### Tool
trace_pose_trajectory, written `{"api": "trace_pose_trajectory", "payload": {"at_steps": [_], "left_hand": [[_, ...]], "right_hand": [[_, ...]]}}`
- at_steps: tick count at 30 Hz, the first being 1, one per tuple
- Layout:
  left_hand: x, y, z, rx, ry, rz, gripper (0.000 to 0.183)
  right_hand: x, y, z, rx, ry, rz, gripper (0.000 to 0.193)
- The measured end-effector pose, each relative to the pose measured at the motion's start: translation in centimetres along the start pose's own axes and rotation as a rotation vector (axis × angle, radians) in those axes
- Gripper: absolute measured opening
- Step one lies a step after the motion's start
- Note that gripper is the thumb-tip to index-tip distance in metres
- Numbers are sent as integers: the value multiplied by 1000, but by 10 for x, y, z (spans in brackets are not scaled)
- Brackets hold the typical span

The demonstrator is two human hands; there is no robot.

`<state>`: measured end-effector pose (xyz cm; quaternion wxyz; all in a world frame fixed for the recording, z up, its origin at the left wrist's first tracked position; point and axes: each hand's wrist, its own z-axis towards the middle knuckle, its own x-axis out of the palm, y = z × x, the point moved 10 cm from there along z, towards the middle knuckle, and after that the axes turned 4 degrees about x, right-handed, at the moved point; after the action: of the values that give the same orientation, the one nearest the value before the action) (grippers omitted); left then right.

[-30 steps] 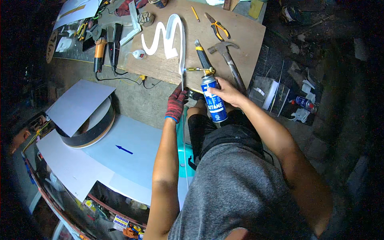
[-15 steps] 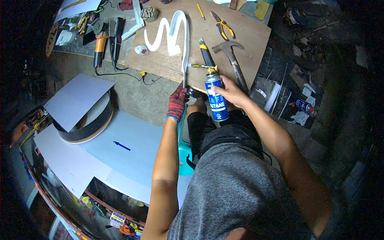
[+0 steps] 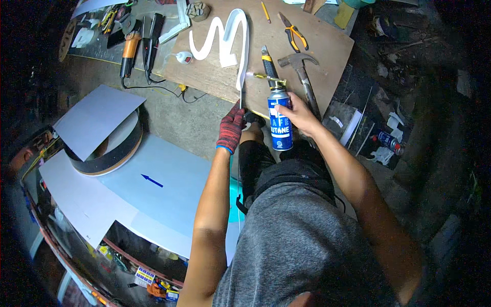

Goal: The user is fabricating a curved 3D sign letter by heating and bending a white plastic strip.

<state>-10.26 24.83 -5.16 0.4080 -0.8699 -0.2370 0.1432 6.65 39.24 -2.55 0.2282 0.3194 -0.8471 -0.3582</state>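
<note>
Centre frame: gloved left hand [image 3: 231, 128] gripped white strip [image 3: 244, 57]; right hand [image 3: 303, 117] held blue torch [image 3: 280, 139]; even heating likely wanted steady sweeps.

The glove [image 3: 231, 129] is mottled in 2 colours, red and black, and edged in blue. Blue and white are shared by the canister [image 3: 280, 123] near the frame's centre. The bent strip [image 3: 228, 57] is coloured white, the torch nozzle [image 3: 267, 77] brassy yellow; orange and black are seen on the pliers [image 3: 290, 30], upper right.

A wooden board [image 3: 330, 48] carries a white strip [image 3: 229, 56], hammer [image 3: 303, 78] and pliers [image 3: 290, 30].
</note>
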Motion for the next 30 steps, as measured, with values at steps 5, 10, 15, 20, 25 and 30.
{"api": "trace_pose_trajectory", "payload": {"at_steps": [5,10,15,20,25,30], "left_hand": [[2,-5,-1,-11,0,23,44],[0,-1,1,-2,1,7,42],[-4,1,2,-5,-13,9,40],[-3,-3,2,18,3,37,40],[-5,-5,0,21,-7,44,39],[-7,-3,1,17,-44,59,37]], "right_hand": [[-2,-2,0,-18,4,-61,63],[1,3,-3,66,54,-2,48],[9,11,-15,61,103,-117,53],[7,9,-8,70,90,-84,57],[2,19,0,89,65,-47,53],[1,0,-2,75,94,-81,65]]}}
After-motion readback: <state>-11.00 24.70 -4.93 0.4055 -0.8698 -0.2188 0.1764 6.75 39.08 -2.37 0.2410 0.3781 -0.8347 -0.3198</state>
